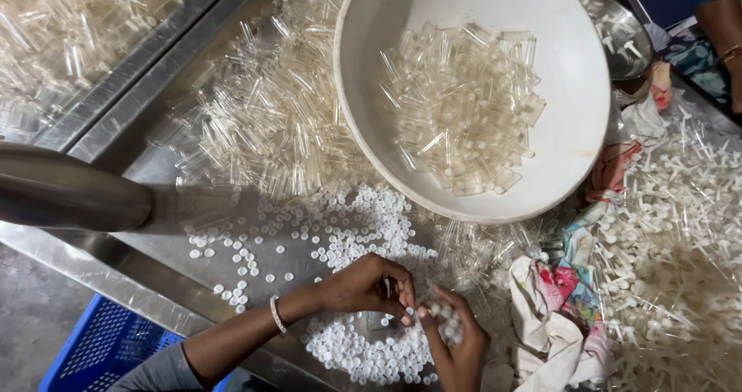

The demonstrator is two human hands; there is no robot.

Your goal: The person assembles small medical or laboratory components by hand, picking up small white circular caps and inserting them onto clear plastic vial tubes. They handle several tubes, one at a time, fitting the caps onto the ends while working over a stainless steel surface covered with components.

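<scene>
My left hand (369, 287), with a bangle at the wrist, pinches a small clear plastic tube (388, 287) over a heap of small white round caps (363, 353) on the steel table (154, 176). My right hand (456, 338) is cupped palm up just to its right, holding several white caps (440, 312). The fingertips of both hands nearly meet. A large white bowl (572, 91) beyond them holds a pile of clear tubes (460, 106).
Loose clear tubes (270, 106) are heaped left of the bowl. White plunger-like parts (680, 237) cover the right side. A patterned cloth (556, 315) lies beside my right hand. A steel bar (69, 195) crosses at left; a blue crate (100, 349) sits below. Another person's arm (723, 29) shows at top right.
</scene>
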